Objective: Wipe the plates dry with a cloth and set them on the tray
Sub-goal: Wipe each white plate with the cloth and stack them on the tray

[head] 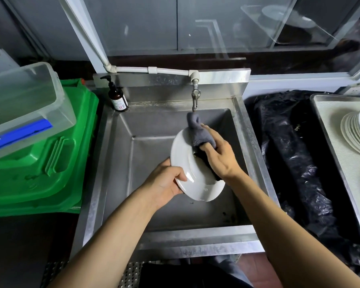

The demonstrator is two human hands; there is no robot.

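Two hands — a left hand [164, 180] and a right hand [220, 154]. One white plate [187, 163] held, one grey cloth [200, 134]. One tray [328, 125] bearing one stack of plates [353, 134] (too overlapped to count). One sink [121, 159], one tap [195, 98], one pump bottle [117, 96] — and one clear tub [25, 100].

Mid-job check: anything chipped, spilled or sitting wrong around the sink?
Nothing stands out. The plate looks intact, held tilted over the sink by the left hand while the right hand presses the cloth on it.
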